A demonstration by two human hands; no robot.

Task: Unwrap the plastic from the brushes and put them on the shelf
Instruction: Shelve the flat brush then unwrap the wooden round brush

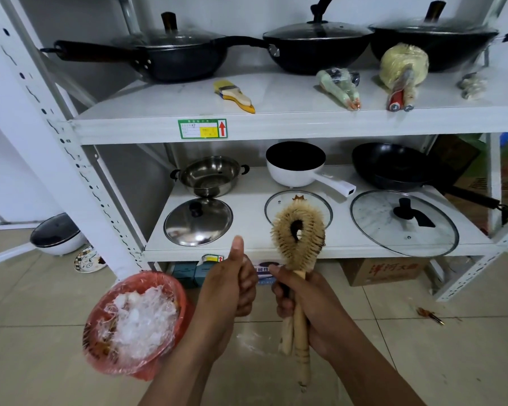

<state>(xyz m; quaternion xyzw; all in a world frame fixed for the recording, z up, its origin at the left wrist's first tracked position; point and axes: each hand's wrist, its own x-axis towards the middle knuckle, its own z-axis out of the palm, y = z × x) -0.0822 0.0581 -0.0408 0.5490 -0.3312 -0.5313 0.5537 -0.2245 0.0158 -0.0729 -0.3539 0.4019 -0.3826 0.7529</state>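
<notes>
Two wooden handles sit side by side in the right hand (302, 306), whose fingers wrap round them just below the bristles. This is the brush bundle (299, 232). Its long axis stands nearly upright, with the looped head of pale tan bristles on top and the handle ends pointing down toward the person. The head rises in front of the lower shelf board.

The upper shelf (276, 127) lies above and beyond the head, so putting the bundle away looks like a lift up and forward along that axis. The right hand is the one placed to do it.

The left hand (232, 291) is just beside the right, on its left. Its fingers are curled into a fist and the thumb points up. I cannot tell whether it pinches any clear film.

The bristles look bare and dry, with a dark gap in the middle of the loop. Whether wrap remains on the handles is unclear.

A red bin (138, 323) of crumpled plastic stands on the floor to the left. Wrapped brushes (339, 86) lie on the upper shelf beside a bare yellow paintbrush (235, 95).
</notes>
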